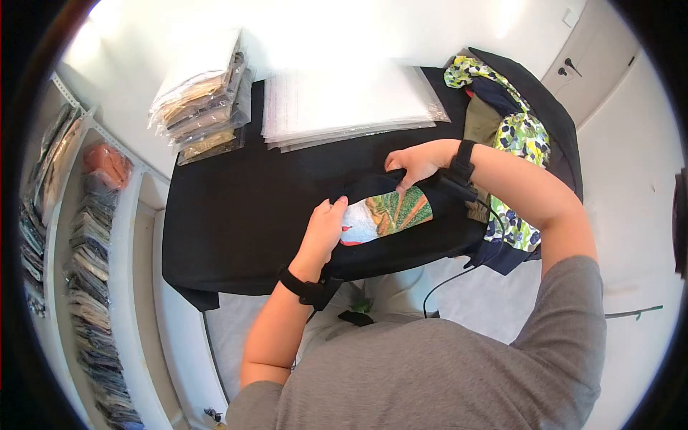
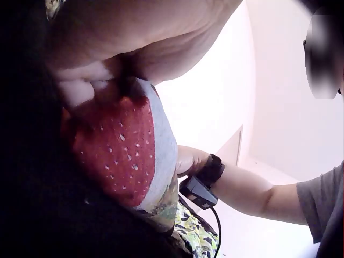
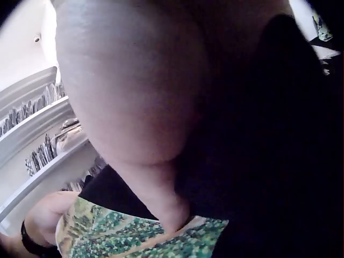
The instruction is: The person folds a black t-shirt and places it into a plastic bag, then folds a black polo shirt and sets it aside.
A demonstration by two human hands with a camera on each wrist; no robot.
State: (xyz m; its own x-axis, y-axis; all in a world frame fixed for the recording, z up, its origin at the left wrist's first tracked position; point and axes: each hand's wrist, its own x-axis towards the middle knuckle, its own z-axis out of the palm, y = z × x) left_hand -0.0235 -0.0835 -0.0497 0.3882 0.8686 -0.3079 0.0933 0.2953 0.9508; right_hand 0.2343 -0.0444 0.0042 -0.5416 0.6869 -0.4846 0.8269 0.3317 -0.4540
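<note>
A piece of black cloth (image 1: 367, 188) with a colourful printed panel (image 1: 390, 217) is held up at the table's front edge. The panel shows green, orange and pale blue, plus a red patch with white specks (image 2: 121, 153) in the left wrist view. My left hand (image 1: 325, 231) grips the panel's left end, thumb on top. On the far right side my right hand (image 1: 424, 162) pinches the cloth, with the thumb (image 3: 171, 207) pressed on the green print and the other fingers mostly hidden behind the black fabric.
Folded bagged garments (image 1: 204, 107) are stacked at the table's back left, beside a pile of clear plastic bags (image 1: 351, 100). Patterned clothes (image 1: 522, 136) lie heaped at the right end. Shelves (image 1: 93, 236) of packed garments stand on the left; a cable (image 1: 448, 279) hangs from my right wrist.
</note>
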